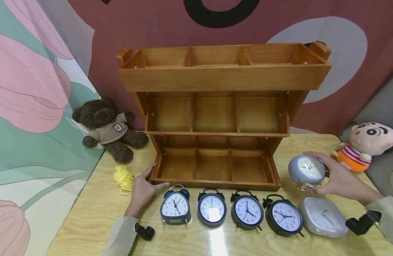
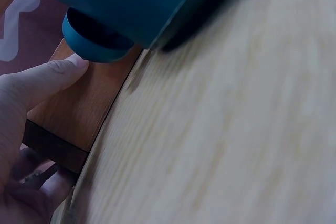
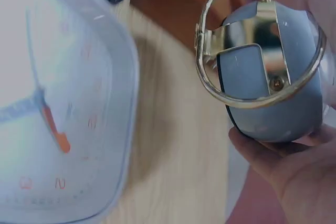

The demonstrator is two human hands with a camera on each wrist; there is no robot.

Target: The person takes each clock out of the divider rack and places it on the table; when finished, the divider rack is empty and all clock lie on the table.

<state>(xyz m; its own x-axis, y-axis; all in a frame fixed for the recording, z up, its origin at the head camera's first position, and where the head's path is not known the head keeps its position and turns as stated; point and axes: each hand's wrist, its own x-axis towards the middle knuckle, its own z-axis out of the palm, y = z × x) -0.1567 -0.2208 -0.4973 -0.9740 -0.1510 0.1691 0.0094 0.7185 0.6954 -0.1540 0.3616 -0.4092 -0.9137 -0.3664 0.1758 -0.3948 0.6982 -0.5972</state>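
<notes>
My right hand [image 1: 339,176] grips a round blue-grey clock [image 1: 307,170] by its right side, beside the shelf's lower right corner. In the right wrist view the clock's gold ring stand [image 3: 273,100] shows on its underside. My left hand [image 1: 143,192] holds the lower left front corner of a three-tier wooden shelf [image 1: 215,185], thumb along the front board and fingers round the side. Near that thumb stands a teal rounded-triangle alarm clock [image 1: 175,206]. Black round alarm clocks [image 1: 211,209], [image 1: 247,212], [image 1: 283,217] and a white squarish clock [image 1: 324,217] continue the row rightward.
A brown teddy bear [image 1: 108,128] sits left of the shelf, with a yellow yarn ball [image 1: 124,179] in front of it. At the right edge of the wooden table [image 1: 87,220] sits a cartoon plush doll [image 1: 364,147]. A patterned wall stands behind.
</notes>
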